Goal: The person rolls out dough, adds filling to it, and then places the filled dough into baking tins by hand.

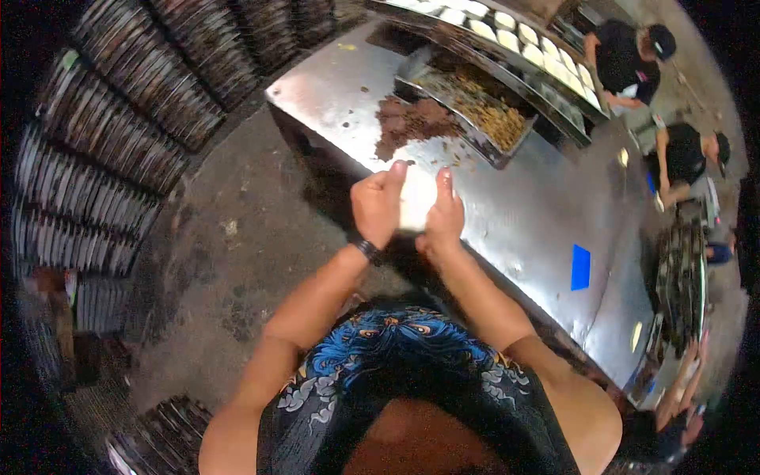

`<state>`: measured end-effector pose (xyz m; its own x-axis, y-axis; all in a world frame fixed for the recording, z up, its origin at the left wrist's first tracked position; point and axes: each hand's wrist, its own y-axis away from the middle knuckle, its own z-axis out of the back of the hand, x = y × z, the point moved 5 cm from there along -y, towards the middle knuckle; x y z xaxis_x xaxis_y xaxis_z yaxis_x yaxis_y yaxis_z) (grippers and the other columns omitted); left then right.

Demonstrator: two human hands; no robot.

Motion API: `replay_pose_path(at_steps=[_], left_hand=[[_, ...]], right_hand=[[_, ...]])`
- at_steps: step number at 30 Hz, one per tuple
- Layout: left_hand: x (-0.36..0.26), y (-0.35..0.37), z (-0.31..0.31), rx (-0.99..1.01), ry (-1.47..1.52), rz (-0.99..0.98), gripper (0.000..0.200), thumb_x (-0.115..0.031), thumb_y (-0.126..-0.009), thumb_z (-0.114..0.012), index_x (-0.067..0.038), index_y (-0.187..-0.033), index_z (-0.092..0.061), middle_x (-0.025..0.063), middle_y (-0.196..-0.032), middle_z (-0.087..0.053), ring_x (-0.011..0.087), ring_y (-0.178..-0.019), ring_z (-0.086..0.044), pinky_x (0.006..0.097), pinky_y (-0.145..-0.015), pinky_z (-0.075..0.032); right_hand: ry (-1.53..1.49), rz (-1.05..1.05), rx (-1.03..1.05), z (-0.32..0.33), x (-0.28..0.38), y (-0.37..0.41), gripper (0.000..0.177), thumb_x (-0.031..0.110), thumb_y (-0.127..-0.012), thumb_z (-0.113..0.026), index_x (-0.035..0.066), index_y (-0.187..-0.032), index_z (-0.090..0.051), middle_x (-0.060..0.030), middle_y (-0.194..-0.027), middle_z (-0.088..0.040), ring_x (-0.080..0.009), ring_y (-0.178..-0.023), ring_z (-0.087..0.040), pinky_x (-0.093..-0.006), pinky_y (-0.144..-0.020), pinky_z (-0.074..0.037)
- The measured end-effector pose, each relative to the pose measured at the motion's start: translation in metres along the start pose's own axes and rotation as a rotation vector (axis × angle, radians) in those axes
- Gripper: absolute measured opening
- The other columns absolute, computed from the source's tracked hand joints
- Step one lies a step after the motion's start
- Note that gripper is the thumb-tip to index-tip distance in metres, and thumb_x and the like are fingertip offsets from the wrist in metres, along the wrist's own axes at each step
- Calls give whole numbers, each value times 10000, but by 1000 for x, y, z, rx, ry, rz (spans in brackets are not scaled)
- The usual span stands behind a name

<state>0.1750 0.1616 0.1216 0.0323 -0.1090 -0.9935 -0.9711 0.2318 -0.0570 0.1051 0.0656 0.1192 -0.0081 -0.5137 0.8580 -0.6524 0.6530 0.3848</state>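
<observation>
Between my two hands is a piece of white dough, held just over the near edge of the metal table. My left hand grips its left side, thumb pointing up. On the right side my right hand presses against it, thumb also up. Beyond the dough, a heap of dark brown filling lies on the metal. Behind that heap stands a metal tray with yellowish-brown filling in it.
Rows of white dough pieces lie along the far side. A blue scraper rests on the table at right. Co-workers stand at the far right. Stacked trays line the left, beside the floor.
</observation>
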Motion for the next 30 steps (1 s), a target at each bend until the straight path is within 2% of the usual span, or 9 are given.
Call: replay_pose_path(at_steps=[7, 10, 15, 17, 18, 20, 22, 25, 30], left_hand=[[86, 23, -27, 145, 573, 687, 465, -449, -955, -497, 2, -997, -603, 122, -895, -680, 218, -769, -674, 345, -718, -548], [86, 30, -70, 228, 816, 789, 471, -470, -966, -451, -22, -988, -595, 116, -932, -673, 217, -864, -659, 360, -794, -528], [93, -4, -108, 263, 729, 725, 399, -383, -983, -433, -15, -1088, -546, 134, -1142, -601, 237, -1011, -608, 396, -877, -493], [80, 0, -123, 182, 436, 705, 416, -378, -979, -437, -8, -1150, -522, 135, -1212, -556, 256, -1043, -589, 425, -927, -459], [77, 4, -132, 130, 289, 702, 429, -375, -978, -439, -4, -1181, -510, 136, -1247, -533, 265, -1059, -580, 439, -953, -442], [126, 5, -162, 105, -207, -229, 529, -396, -959, -437, -5, -1315, -427, 127, -1387, -425, 302, -1197, -498, 496, -1043, -347], [102, 27, -201, 711, -1194, -359, 623, -390, -923, -440, -33, -1423, -333, 159, -1500, -278, 262, -1416, -206, 482, -1155, -131], [136, 64, -188, 933, -1187, -584, 764, -580, -875, -452, -108, -1455, -292, 113, -1554, -158, 285, -1437, -131, 534, -1148, -104], [140, 58, -185, 1056, -1006, -447, 894, -647, -796, -523, -124, -1469, -254, 139, -1529, -223, 328, -1417, -175, 527, -1138, -156]], right_hand=[[132, -439, 321, 89, 2, 5, 371, 326, -885, -627, 42, -1123, -616, -56, -882, -675, -103, -723, -617, -302, -632, -515], [600, -126, 416, 89, 78, -26, 201, 204, -886, -614, 40, -996, -647, -52, -903, -651, -119, -681, -583, -270, -604, -467], [429, 1374, 96, 96, 247, 13, 336, 268, -863, -579, 51, -1114, -526, -89, -1106, -505, -215, -949, -403, -377, -804, -340], [972, 1296, 9, 126, 193, -20, 476, 330, -863, -568, 51, -1233, -458, -121, -1251, -438, -273, -1118, -346, -444, -918, -293], [1419, 937, 100, 148, 132, -49, 547, 361, -864, -562, 52, -1292, -423, -136, -1323, -404, -302, -1203, -317, -477, -975, -269], [2044, 333, 419, 202, 20, -52, 690, 423, -864, -551, 52, -1411, -354, -168, -1468, -338, -360, -1373, -259, -544, -1089, -222], [1842, 1088, 331, 207, 19, -27, 485, 474, -954, -368, 97, -1210, -533, -203, -1228, -569, -355, -1117, -557, -489, -976, -395], [1533, -81, 789, 198, 66, -85, 488, 458, -928, -423, 64, -993, -704, -211, -858, -675, -386, -895, -633, -427, -836, -479], [1339, 767, 1266, 68, 46, -143, 218, 210, -804, -549, 34, -769, -672, -196, -772, -647, -383, -731, -619, -471, -707, -488]])
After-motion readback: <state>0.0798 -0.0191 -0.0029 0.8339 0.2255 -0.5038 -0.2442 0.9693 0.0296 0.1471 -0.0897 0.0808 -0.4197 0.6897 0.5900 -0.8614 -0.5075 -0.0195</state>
